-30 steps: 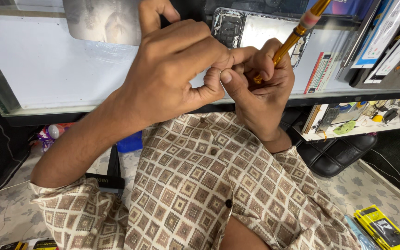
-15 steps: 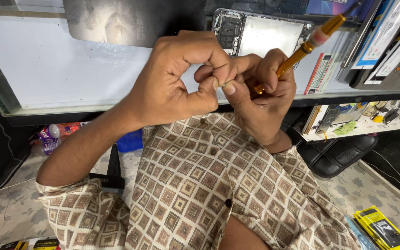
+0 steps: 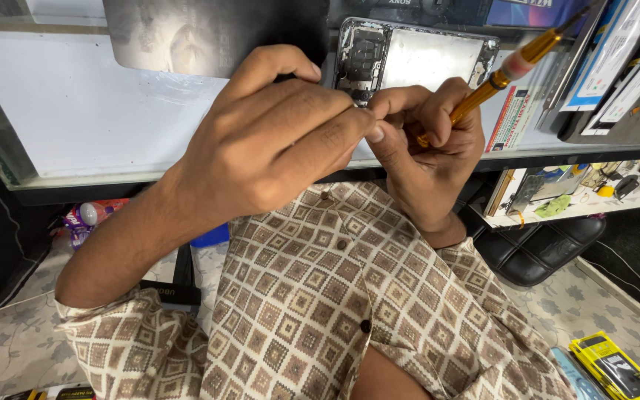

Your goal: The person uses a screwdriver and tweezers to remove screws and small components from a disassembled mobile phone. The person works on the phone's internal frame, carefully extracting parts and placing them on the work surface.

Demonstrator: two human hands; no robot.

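At far left, a pink-capped plastic bottle [image 3: 92, 215] lies on the patterned floor under the edge of a white glass-topped counter [image 3: 75, 111]. A dark, worn mat [image 3: 209, 33] rests on the counter's far side. The person's left hand [image 3: 268, 141] arches over the counter edge, its fingers curled and its fingertips pressed together against those of the other hand; whether anything is pinched between them cannot be told. Just beyond the meeting fingertips lies an opened smartphone [image 3: 416, 55], back cover off, its silver inner plate and circuit parts exposed, flat on the counter and partly hidden by the left hand's knuckles. The right hand [image 3: 427, 148] closes around a yellow-handled screwdriver [image 3: 501, 74], gripping it near the lower end while the shaft slants up and to the right, away from the phone. Below both hands spreads the person's brown-and-cream diamond-patterned shirt [image 3: 320, 311]. To the right, printed packages [image 3: 616, 52] lean on the counter, a lower shelf [image 3: 594, 189] holds small parts, and a yellow box [image 3: 620, 367] lies on the floor.
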